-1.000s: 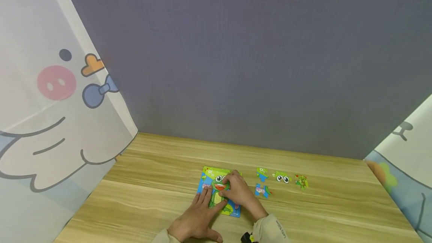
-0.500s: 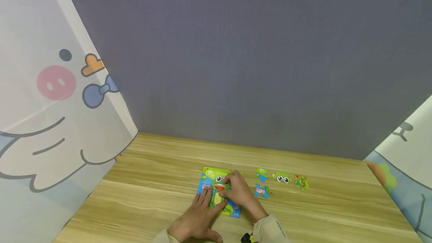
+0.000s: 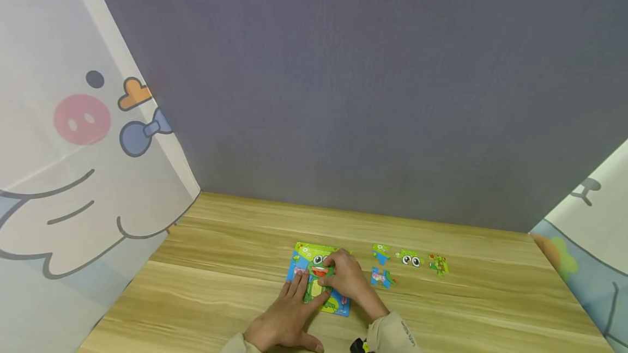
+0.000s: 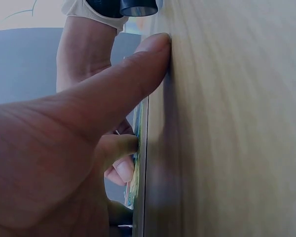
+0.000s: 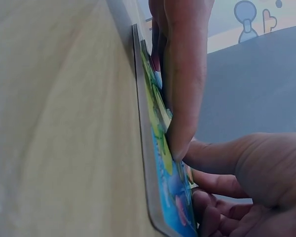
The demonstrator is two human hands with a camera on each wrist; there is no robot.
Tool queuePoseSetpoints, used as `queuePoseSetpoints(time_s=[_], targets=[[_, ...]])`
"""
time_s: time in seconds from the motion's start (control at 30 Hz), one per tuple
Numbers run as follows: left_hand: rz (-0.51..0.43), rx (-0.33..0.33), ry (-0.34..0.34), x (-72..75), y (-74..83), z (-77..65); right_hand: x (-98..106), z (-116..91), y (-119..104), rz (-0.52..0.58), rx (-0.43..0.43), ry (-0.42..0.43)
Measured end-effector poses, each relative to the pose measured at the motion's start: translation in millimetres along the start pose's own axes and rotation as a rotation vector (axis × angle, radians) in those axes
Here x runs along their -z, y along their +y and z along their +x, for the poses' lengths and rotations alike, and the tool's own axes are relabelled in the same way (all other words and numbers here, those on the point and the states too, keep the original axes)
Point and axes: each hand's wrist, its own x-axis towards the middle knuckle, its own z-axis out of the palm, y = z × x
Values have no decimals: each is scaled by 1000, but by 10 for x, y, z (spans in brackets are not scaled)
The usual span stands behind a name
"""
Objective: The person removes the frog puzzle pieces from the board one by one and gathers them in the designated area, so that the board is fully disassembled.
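Note:
A frog jigsaw puzzle board [image 3: 343, 311] lies on the wooden table, showing a green frog with a red mouth on a blue and lime background. My left hand [image 3: 287, 314] rests on its left and lower part with straight, spread fingers; the thumb touches the table in the left wrist view. On the board's right side, my right hand [image 3: 349, 278] has curled fingers, with thumb and index finger pinching a puzzle piece by the frog's face. That piece is mostly hidden by the fingers. In the right wrist view, the fingertips of both hands meet at the board [image 5: 175, 197].
Several loose puzzle pieces lie right of the board: a green-blue piece [image 3: 380, 253], a blue piece [image 3: 381, 277], a piece with two eyes [image 3: 410, 259] and a green piece with red bits [image 3: 439, 264]. A grey panel [image 3: 343, 97] stands behind the table.

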Motion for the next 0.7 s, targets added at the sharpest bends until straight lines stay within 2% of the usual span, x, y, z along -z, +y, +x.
queuePoseSetpoints(time_s=[0.3, 0.7], targets=[[-16, 1, 0, 5, -2, -10, -2, -5, -36, -13, -22, -32], [-26, 4, -6, 11, 0, 0, 42, -20, -17, 48, 32, -7]])
